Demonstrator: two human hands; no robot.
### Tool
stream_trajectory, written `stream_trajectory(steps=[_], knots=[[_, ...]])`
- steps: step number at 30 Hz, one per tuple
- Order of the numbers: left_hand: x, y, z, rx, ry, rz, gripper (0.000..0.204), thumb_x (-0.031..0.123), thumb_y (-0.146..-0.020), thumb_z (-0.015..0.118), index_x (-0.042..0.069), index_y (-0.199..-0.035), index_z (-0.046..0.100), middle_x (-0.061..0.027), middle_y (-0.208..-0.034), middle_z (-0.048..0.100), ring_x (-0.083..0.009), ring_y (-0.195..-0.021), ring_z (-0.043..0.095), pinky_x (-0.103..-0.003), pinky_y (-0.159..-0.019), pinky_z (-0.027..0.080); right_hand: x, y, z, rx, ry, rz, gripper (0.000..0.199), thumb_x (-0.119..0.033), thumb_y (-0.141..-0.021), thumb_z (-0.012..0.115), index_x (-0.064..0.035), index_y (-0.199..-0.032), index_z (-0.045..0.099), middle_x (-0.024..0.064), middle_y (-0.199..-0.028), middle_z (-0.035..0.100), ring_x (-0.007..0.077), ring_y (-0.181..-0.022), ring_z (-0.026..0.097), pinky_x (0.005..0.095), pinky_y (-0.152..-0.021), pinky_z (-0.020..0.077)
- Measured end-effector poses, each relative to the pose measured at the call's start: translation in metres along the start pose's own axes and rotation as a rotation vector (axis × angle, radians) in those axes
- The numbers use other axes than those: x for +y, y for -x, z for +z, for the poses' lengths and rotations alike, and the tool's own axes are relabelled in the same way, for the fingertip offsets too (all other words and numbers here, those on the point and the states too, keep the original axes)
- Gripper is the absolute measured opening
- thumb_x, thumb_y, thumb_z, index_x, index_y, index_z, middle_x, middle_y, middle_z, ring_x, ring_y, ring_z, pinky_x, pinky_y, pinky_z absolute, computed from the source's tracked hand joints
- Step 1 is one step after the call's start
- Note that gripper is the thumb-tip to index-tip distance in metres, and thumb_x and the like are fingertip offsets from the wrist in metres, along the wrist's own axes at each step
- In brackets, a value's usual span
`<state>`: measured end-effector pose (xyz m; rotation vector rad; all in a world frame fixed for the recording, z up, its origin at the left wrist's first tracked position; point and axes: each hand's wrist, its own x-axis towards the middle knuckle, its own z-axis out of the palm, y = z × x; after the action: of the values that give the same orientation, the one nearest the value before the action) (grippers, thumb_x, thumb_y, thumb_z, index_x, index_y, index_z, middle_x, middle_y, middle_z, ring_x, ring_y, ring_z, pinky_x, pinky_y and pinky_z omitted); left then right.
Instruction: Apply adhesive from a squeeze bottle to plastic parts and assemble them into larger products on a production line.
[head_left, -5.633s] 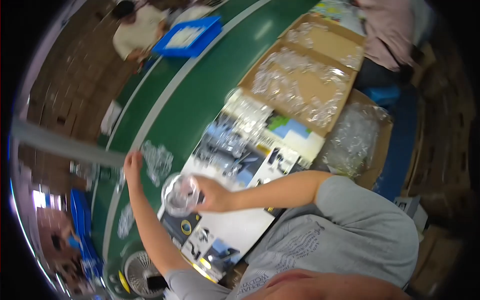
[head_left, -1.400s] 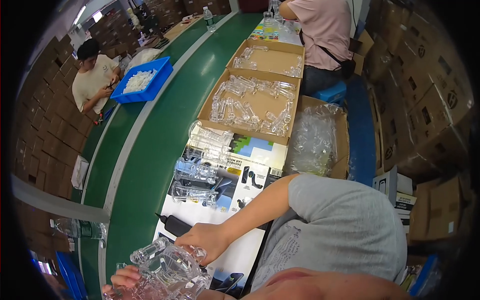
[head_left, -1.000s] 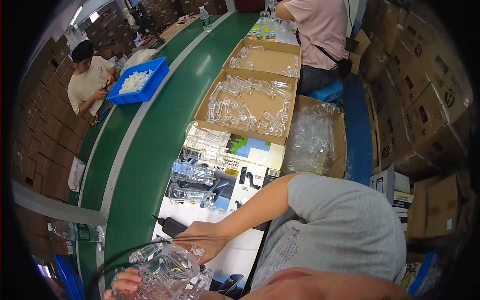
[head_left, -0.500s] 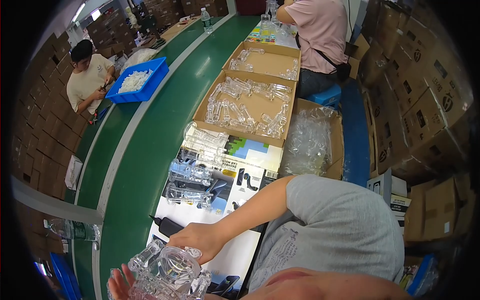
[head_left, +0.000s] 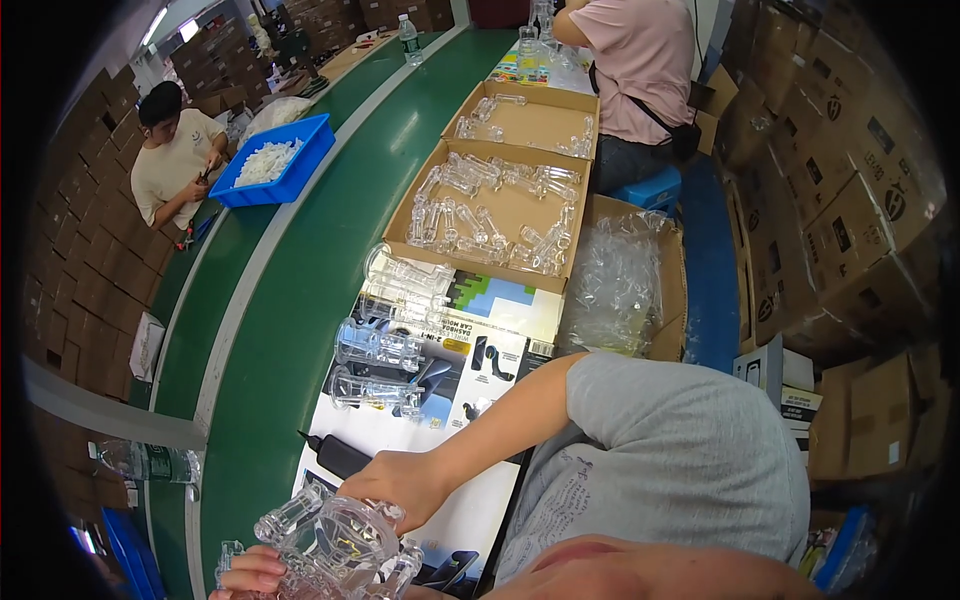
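Note:
At the bottom edge, a clear plastic assembly (head_left: 345, 535) with a round ring and tubular arms lies between my hands. My right hand (head_left: 400, 488) is closed on its upper side, partly hidden behind the clear parts. My left hand (head_left: 250, 572) has its fingers curled round the lower left side; the frame cuts off the rest of it. A black tool with a thin pointed tip (head_left: 338, 456) rests just beyond my right hand. Several similar clear tubular pieces (head_left: 378, 346) lie in a row on the printed sheet (head_left: 470, 415).
Two shallow cardboard trays (head_left: 450, 262) hold small clear parts. Beside them stands a carton of clear plastic bags (head_left: 615, 285). A green conveyor (head_left: 300, 300) carries a blue bin (head_left: 318, 150) of white parts. One person (head_left: 175, 155) works across it, another (head_left: 645, 70) farther along. A bottle (head_left: 150, 460) lies lower left.
My left fingers were spread and raised beside the clear assembly; now they are curled against it. My right hand has shifted very slightly.

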<state>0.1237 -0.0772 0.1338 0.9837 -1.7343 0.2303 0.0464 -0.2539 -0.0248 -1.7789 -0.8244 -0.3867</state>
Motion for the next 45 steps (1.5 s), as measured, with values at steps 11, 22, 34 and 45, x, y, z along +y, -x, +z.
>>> stream_trajectory(steps=[11,22,34,45], knots=[[0.013,0.006,0.083,0.645,-0.209,-0.329,0.058,0.041,-0.080,0.054,0.005,-0.120,0.032,-0.0100,-0.088,0.044,-0.0201,-0.083,0.044,-0.038,-0.080,0.035,0.014,-0.004,-0.014,0.125,0.055,-0.071,0.054,-0.025,-0.065,0.070,-0.0043,-0.109,0.047,0.0093,-0.084,0.057,0.0287,-0.074,0.059,0.0356,-0.061,0.0471],[0.006,-0.004,0.073,0.757,-0.025,-0.287,0.060,0.022,-0.061,0.075,0.002,-0.106,0.040,-0.0185,-0.083,0.057,-0.0328,-0.083,0.056,-0.046,-0.079,0.045,-0.001,-0.019,-0.024,0.105,0.060,0.338,0.050,-0.030,-0.065,0.076,-0.0040,-0.102,0.054,0.0132,-0.097,0.059,0.0251,-0.090,0.059,0.0326,-0.079,0.0451],[0.004,-0.003,0.083,0.465,-0.113,-0.342,0.060,0.000,-0.057,0.076,0.003,-0.106,0.043,-0.0150,-0.091,0.059,-0.0251,-0.088,0.058,-0.039,-0.080,0.048,0.037,-0.014,-0.003,0.112,0.011,0.399,0.046,-0.022,-0.070,0.071,-0.0049,-0.107,0.050,0.0134,-0.099,0.059,0.0266,-0.092,0.058,0.0326,-0.079,0.0451],[0.001,-0.003,0.087,0.452,-0.183,-0.377,0.059,0.013,-0.061,0.076,0.004,-0.107,0.040,-0.0154,-0.085,0.058,-0.0271,-0.083,0.057,-0.038,-0.077,0.046,0.034,-0.014,-0.005,0.145,-0.019,0.369,0.046,-0.022,-0.072,0.070,-0.0050,-0.108,0.049,0.0131,-0.101,0.058,0.0261,-0.094,0.058,0.0322,-0.079,0.0450]])
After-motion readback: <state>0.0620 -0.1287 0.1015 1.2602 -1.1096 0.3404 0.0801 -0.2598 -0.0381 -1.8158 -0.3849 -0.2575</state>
